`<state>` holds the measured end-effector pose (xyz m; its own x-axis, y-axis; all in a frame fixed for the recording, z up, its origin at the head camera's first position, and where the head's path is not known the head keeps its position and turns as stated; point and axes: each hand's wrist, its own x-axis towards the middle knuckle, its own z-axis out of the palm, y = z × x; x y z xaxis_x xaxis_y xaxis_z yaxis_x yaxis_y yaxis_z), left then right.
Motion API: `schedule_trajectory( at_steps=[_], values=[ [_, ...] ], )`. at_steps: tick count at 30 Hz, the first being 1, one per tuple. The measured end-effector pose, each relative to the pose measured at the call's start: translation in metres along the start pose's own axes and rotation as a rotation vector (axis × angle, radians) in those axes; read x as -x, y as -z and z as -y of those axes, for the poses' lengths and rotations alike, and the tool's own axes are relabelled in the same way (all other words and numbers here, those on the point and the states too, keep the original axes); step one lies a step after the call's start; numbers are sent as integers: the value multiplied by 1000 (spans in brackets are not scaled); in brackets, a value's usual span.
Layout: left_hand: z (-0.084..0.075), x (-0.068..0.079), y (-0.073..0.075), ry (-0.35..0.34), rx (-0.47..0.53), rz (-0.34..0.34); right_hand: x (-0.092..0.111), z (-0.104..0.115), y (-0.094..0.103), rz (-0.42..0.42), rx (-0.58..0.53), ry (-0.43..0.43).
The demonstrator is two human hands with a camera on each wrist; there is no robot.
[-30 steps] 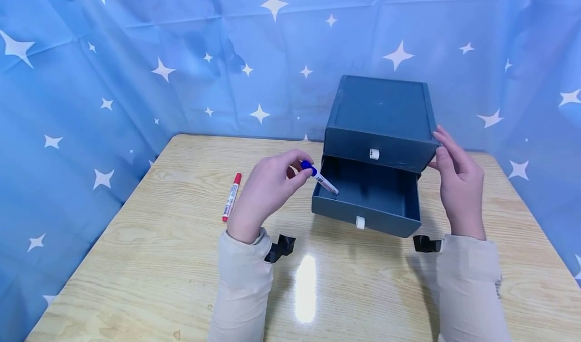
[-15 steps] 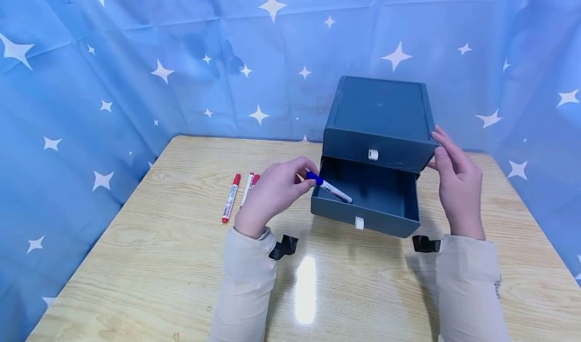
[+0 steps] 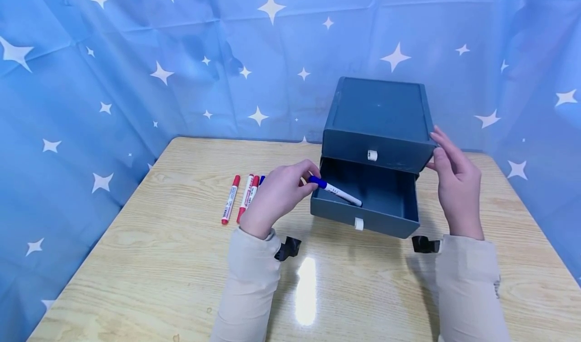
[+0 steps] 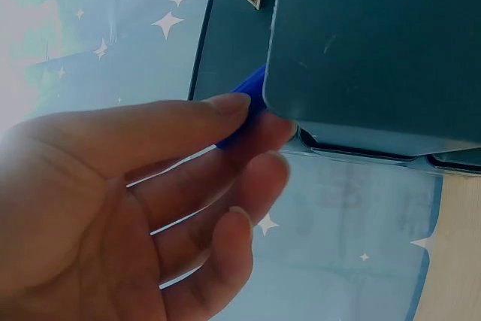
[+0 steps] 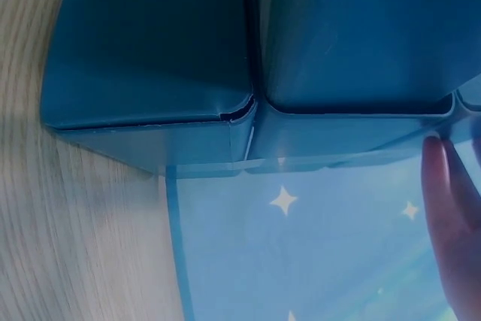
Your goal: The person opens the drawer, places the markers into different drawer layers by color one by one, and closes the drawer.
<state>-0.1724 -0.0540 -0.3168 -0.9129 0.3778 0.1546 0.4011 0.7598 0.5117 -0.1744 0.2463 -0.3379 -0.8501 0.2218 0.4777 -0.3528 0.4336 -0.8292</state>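
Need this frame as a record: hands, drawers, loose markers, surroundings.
left hand: pinches blue-capped marker at its cap; other end over lower drawer
right hand: touches cabinet on its right side
upper drawer: closed
lower drawer: pulled out
loose markers: red ones and a blue tip, some partly behind left hand
surface: wood-grain table
backdrop: blue star-print cloth

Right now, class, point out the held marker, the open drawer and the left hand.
Held marker (image 3: 340, 193), head view: white barrel.
Open drawer (image 3: 386, 224), head view: front panel.
Left hand (image 3: 279, 194), head view: its back.
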Motion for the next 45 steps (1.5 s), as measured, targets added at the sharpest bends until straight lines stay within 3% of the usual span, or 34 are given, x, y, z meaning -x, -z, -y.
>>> schedule_trajectory(
  at_steps=[12, 25, 35, 45],
  values=[
    [-3, 0, -4, -7, -41, 99, 1, 0, 0, -3, 19, -4],
    [-3, -2, -4, -31, -93, 96, 2, 0, 0, -7, 18, 4],
    [-1, -2, -5, 11, -59, 100, 2, 2, 0, 1, 30, 0],
    [5, -3, -6, -22, -67, 120, 1, 1, -1, -8, 39, 13]
  ],
)
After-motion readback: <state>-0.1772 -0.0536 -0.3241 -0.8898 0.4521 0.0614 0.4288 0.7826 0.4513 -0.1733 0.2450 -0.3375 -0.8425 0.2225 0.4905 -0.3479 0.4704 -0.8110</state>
